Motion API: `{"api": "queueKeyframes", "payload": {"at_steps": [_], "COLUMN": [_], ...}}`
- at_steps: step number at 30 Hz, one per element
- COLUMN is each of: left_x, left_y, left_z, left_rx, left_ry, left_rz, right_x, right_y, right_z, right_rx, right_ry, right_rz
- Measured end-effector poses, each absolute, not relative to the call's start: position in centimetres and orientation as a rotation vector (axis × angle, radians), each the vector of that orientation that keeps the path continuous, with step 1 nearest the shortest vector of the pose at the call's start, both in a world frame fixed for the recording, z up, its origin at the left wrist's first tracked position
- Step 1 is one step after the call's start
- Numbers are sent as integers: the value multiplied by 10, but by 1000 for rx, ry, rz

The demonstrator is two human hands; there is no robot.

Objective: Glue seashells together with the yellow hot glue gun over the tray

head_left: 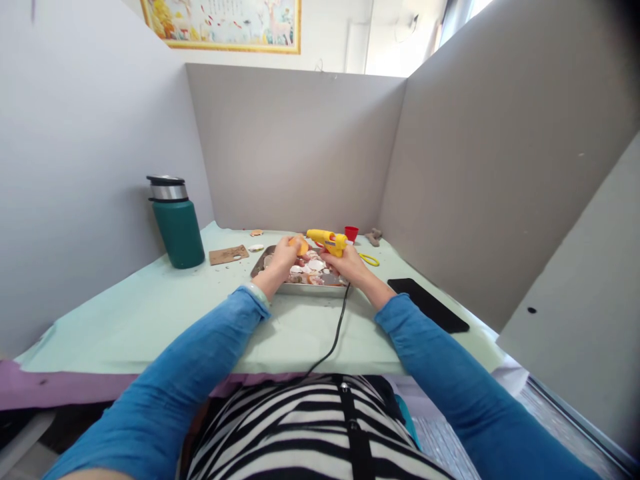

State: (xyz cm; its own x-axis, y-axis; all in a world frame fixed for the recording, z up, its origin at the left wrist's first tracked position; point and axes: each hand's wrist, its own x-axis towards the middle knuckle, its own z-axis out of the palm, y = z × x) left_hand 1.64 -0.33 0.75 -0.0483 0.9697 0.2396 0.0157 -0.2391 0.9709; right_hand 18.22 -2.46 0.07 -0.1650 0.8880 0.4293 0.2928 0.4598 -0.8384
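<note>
My right hand [347, 263] is closed round the handle of a yellow glue gun [327, 239], whose nozzle points left. From it a black cord [339, 327] runs down over the table's front edge. Fingers of my left hand [284, 257] pinch a small orange disc-like piece [301, 245], held just left of the nozzle. Both hands are over a metal tray [315, 290] filled with white and pinkish pieces that look like shells [316, 265]. Whether the nozzle touches the orange piece I cannot tell.
A green bottle [177, 230] stands at the left, near a brown board [229, 255]. Behind the tray are a red cup [351, 233] and a grey-brown lump [374, 237]. A yellow handle loop [369, 260] and a black flat slab [427, 305] lie right. Grey partitions [300, 147] enclose the table.
</note>
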Motion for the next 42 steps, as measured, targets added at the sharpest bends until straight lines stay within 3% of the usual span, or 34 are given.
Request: {"api": "queueKeyframes", "payload": {"at_steps": [42], "left_x": [14], "left_y": [-5], "left_z": [7], "left_rx": [1393], "left_ry": [1093], "left_rz": [1393], "right_x": [181], "right_y": [-23], "right_z": [-1], "right_rx": [-1020], "right_ry": [-1744], "right_rz": [758]}}
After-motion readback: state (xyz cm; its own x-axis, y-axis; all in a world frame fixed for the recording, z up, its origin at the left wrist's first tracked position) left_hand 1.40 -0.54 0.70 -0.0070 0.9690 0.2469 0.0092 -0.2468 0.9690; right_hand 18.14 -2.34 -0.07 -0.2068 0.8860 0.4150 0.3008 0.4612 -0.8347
